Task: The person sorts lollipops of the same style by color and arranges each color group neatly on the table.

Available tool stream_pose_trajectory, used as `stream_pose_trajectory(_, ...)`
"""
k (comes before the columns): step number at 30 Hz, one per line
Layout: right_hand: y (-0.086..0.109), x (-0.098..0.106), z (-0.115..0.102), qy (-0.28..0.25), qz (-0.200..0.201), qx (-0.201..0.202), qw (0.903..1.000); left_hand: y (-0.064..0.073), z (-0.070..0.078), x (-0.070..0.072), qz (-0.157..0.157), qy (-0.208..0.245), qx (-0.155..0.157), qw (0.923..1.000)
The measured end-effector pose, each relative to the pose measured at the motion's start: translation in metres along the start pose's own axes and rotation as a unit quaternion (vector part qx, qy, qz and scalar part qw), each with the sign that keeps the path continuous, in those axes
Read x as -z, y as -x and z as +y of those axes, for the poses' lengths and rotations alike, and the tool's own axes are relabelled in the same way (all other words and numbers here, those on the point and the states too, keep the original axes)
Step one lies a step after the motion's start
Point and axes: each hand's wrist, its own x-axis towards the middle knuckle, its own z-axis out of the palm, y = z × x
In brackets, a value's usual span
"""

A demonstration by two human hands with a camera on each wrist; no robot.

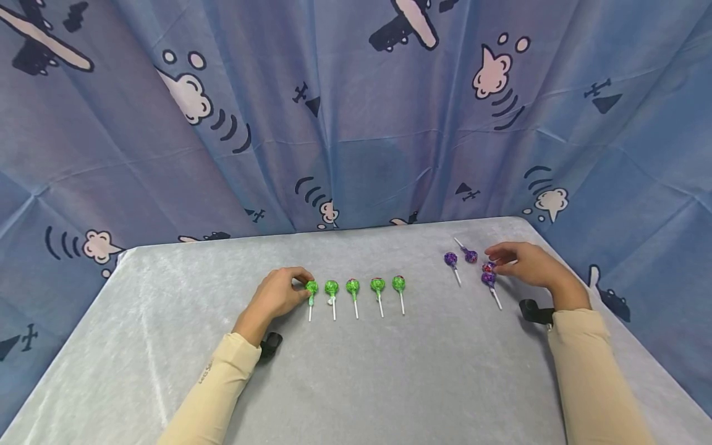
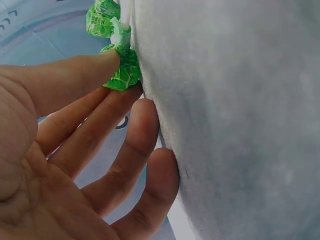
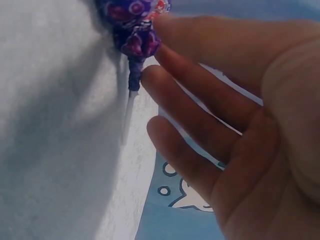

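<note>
Green-wrapped lollipops stand in a row in the head view, sticks toward me. My left hand [image 1: 283, 290] pinches the leftmost green lollipop [image 1: 312, 287] by its head; in the left wrist view the thumb lies over its green wrapper [image 2: 125, 72]. At the right, my right hand [image 1: 525, 266] holds a red-and-purple lollipop [image 1: 488, 266] between thumb and index finger, its stick hidden. Just below it, touching or nearly so, lies a purple lollipop [image 1: 488, 279], also near the thumb in the right wrist view, with its white stick [image 3: 129, 115] pointing down. The other right fingers are loosely extended.
Further green lollipops [image 1: 353, 286] lie to the right of the left hand. Two more purple lollipops, one upright in view [image 1: 450, 259] and one slanted [image 1: 470, 256], lie left of the right hand. A pale cloth covers the table [image 1: 389, 377]; a blue patterned curtain [image 1: 356, 167] hangs behind.
</note>
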Motion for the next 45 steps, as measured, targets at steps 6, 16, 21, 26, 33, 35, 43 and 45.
stream_pose_trajectory(6, -0.0016, -0.0024, 0.001, 0.007, -0.007, -0.012, 0.9999, 0.0001, 0.0004, 0.0001, -0.001, 0.0, 0.001, 1.0)
stream_pose_trajectory(16, -0.0031, -0.0043, -0.0012, 0.024, -0.016, -0.035, 0.999, 0.0, 0.0008, -0.0003, 0.001, -0.002, -0.004, 1.0)
stream_pose_trajectory(21, -0.0031, -0.0034, -0.0015, 0.037, -0.009, -0.028, 0.9989, -0.0001, 0.0006, -0.0001, 0.0, -0.002, -0.003, 1.0)
stream_pose_trajectory(26, -0.0018, -0.0037, -0.0027, 0.041, -0.003, -0.028, 0.9988, -0.0003, 0.0005, -0.0001, 0.0, -0.003, -0.002, 1.0)
stream_pose_trajectory(33, -0.001, -0.0033, -0.0012, 0.024, -0.007, -0.063, 0.9977, -0.0004, 0.0006, -0.0004, 0.001, -0.003, -0.002, 1.0)
stream_pose_trajectory(35, -0.0008, -0.003, 0.0, 0.024, -0.006, -0.068, 0.9973, -0.0006, 0.0005, -0.0006, 0.002, -0.002, -0.002, 1.0)
stream_pose_trajectory(43, -0.0004, -0.0008, 0.0015, 0.042, 0.016, -0.074, 0.9963, -0.001, 0.0001, -0.0009, 0.003, 0.001, -0.002, 1.0)
stream_pose_trajectory(45, -0.0004, -0.0006, 0.002, 0.041, 0.015, -0.072, 0.9965, -0.001, 0.0, -0.001, 0.002, 0.002, -0.001, 1.0)
